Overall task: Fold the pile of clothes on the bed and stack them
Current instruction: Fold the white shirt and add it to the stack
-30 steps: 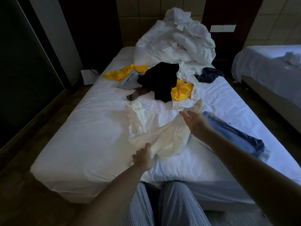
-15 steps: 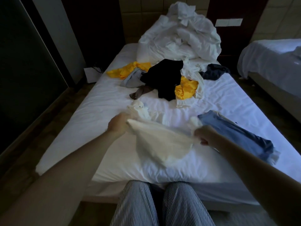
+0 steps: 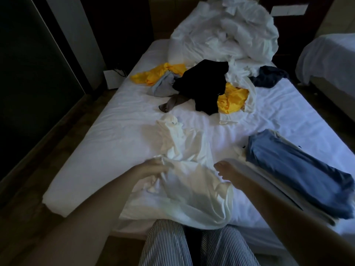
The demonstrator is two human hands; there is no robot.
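Early stage: blue garment (image 3: 295, 169) folded. White shirt (image 3: 192, 191) mid-fold under left hand (image 3: 151, 169), grip possibly closed (blurred). Right hand (image 3: 230, 174) spread, empty. Pile (image 3: 203, 87) unfolded.

White-sheeted bed (image 3: 107, 150), sheet wrinkled. Near edge: white garment (image 3: 188, 181), spread loose, hem over the edge. Right: folded blue garment (image 3: 299, 169). Mid-bed pile: black garment (image 3: 205, 87) on top, yellow pieces (image 3: 232, 100), grey piece (image 3: 163, 85), navy piece (image 3: 269, 76). Head end: crumpled white duvet (image 3: 230, 31).
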